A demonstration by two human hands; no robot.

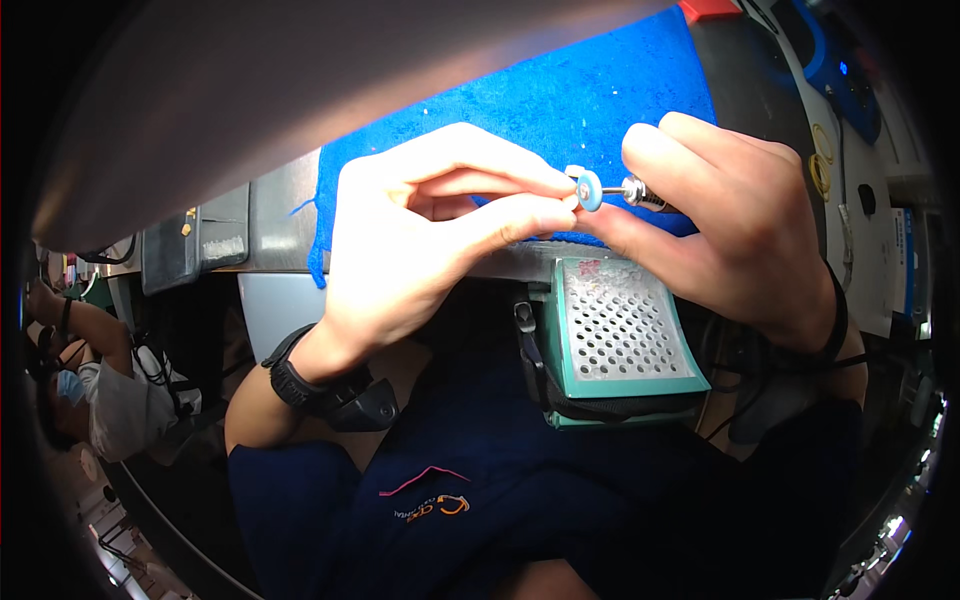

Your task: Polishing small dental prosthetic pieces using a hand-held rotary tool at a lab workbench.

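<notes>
My right hand (735, 215) is closed around a rotary handpiece (637, 192) with a metal tip. On the end of its thin shank sits a small light-blue polishing wheel (590, 191). Opposite it, my left hand (420, 225) is closed in a pinch on a small pale piece (574, 171), which shows just behind the wheel. The fingertips and the wheel hide most of that piece, so its kind is unclear. Wheel and left fingertips look very close; whether the wheel touches the piece I cannot tell. My right thumb reaches in under the wheel.
Beneath the hands lies a blue towel (640, 70) on the bench. A green box with a perforated metal top (625, 325) stands at the bench's near edge. A large blurred lamp-like shape (250, 110) crosses the upper left. Another person (130, 390) sits at far left.
</notes>
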